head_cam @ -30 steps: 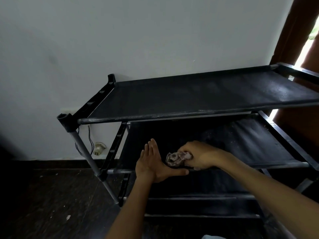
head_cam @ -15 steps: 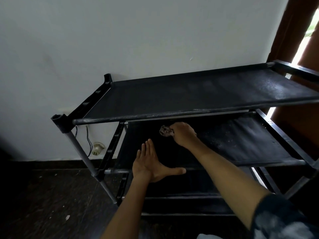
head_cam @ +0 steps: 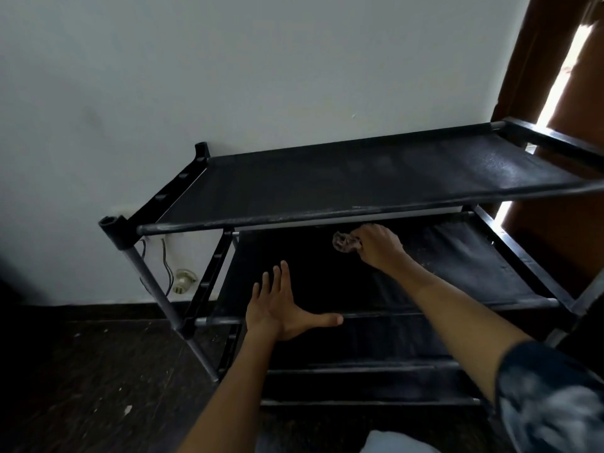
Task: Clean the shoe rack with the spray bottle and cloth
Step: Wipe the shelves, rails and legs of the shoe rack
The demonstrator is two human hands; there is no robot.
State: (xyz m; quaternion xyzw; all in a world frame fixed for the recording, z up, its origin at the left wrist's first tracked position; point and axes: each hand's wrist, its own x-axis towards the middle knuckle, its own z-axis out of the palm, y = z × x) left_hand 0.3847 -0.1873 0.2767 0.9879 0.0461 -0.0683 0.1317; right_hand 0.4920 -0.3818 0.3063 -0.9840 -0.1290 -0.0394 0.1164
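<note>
A black shoe rack [head_cam: 327, 220] with fabric shelves stands against a white wall. My right hand [head_cam: 379, 248] reaches deep onto the second shelf, under the top shelf's front bar, and is closed on a crumpled greyish cloth [head_cam: 344, 242] pressed on the fabric. My left hand [head_cam: 281, 308] lies flat with fingers spread at the front edge of that same shelf, its thumb along the front bar. No spray bottle is in view.
Dark floor [head_cam: 98, 371] spreads to the left of the rack. A wall socket with loose wires [head_cam: 183, 279] sits low on the wall behind the left post. A brown door frame [head_cam: 536, 60] stands at the right. A pale object [head_cam: 395, 443] shows at the bottom edge.
My right hand has carried the cloth from the front of the second shelf, near my left hand, back toward the rear of it. My left hand has stayed put.
</note>
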